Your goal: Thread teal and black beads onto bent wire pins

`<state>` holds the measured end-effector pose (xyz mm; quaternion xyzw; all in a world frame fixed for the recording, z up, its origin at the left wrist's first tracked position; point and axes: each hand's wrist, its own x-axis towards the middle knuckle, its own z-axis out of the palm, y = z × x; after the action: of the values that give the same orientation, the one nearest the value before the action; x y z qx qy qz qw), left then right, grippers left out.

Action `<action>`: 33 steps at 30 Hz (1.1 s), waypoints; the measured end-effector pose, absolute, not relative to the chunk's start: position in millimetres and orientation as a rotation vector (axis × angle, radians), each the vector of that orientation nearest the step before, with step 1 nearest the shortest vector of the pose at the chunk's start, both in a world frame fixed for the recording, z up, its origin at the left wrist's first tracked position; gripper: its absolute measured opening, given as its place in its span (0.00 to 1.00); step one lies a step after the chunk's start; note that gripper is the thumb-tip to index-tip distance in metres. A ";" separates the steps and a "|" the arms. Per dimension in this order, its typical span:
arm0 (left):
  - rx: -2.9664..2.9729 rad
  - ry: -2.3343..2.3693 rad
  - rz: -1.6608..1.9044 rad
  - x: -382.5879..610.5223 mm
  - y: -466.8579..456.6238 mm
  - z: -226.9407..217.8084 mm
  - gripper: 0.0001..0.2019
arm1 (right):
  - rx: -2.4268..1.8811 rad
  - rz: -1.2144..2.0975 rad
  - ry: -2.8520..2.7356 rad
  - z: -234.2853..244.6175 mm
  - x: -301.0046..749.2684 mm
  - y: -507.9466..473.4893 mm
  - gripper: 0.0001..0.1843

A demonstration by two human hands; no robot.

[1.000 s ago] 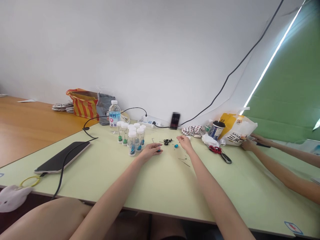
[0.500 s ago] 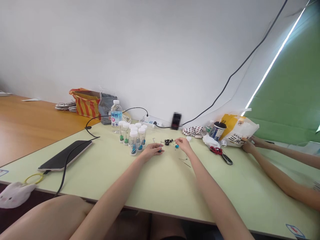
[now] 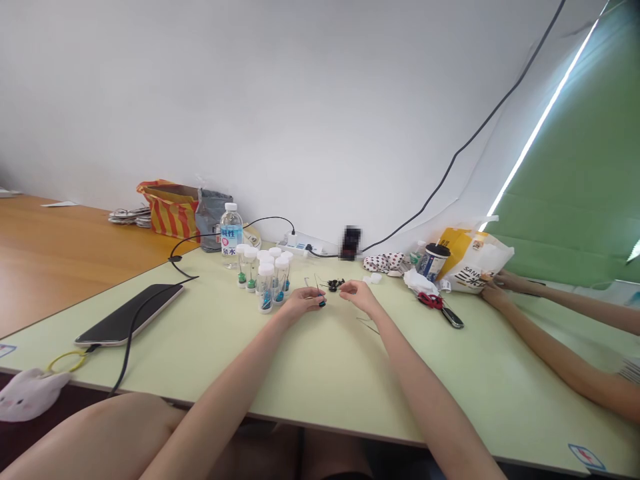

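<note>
My left hand [image 3: 300, 302] is closed, pinching a small dark teal piece [image 3: 323, 304] with thin wire-like stems [image 3: 317, 283] rising from it. The piece is too small to name. My right hand [image 3: 359, 293] hovers just to its right, thumb and fingers drawn together; whatever they hold is too small to see. Between and behind the hands lies a small cluster of black pieces [image 3: 335, 285]. Thin wires [image 3: 369, 325] rest by my right wrist. Clear tubes with white caps [image 3: 266, 287], several with blue or green pieces inside, stand left of my left hand.
Behind the tubes stand a water bottle [image 3: 231, 237] and a power strip [image 3: 299, 247]. A phone [image 3: 130, 315] with a cable lies at left. On the right are red-handled scissors [image 3: 430, 301], a dark canister [image 3: 434, 260] and a white-yellow bag [image 3: 470, 267] near another person's hands [image 3: 494, 292].
My right hand has moved slightly left, closer to my left hand. The blue bead-like piece below its fingers no longer shows. The left hand has stayed nearly in place.
</note>
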<state>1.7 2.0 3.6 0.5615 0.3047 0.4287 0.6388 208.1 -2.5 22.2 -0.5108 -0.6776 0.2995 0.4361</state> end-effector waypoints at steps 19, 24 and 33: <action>1.336 0.661 1.016 2.3 5.2 -0.4 0.17 | -1.017 1.389 -1.453 7.7 174.5 -19.9 0.20; 1.344 0.686 1.029 2.8 3.2 0.7 0.18 | -1.210 0.974 -1.457 15.4 176.4 -14.9 0.18; 1.551 0.798 1.012 10.7 0.6 0.2 0.16 | -1.219 0.263 -1.668 20.5 165.2 -22.9 0.17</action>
<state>10.7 0.6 0.2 0.6506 0.3349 0.4246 0.5332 165.2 -22.9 20.5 -0.5051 -0.6912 0.1090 0.5052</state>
